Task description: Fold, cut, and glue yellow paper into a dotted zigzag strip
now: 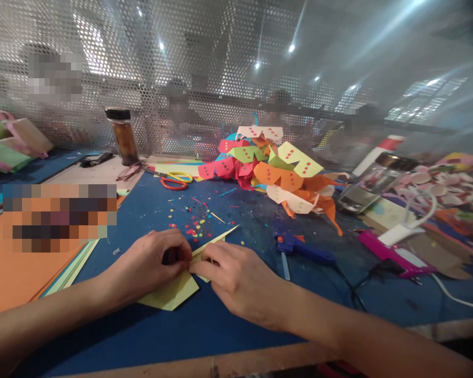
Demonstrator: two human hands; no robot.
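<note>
A folded piece of pale yellow paper (172, 291) lies low over the blue tabletop, gripped from both sides. My left hand (152, 262) pinches it near its middle, fingers curled and thumb pressed in. From the right, my right hand (236, 275) pinches the same paper, its fingertips close to the left ones. One narrow pointed flap sticks out beyond the right fingers, and a wider flap hangs toward me below the left hand. The fold between the fingertips is partly hidden. Just beyond the hands lie small coloured paper scraps (195, 226).
Scissors (175, 181) with red and yellow handles lie behind the scraps. A pile of folded coloured paper shapes (279, 170) stands farther back. To the right are a blue glue gun (305, 249), a pink power strip (396, 257) and a glass jar (372, 184). Orange paper sheets (8, 268) lie left.
</note>
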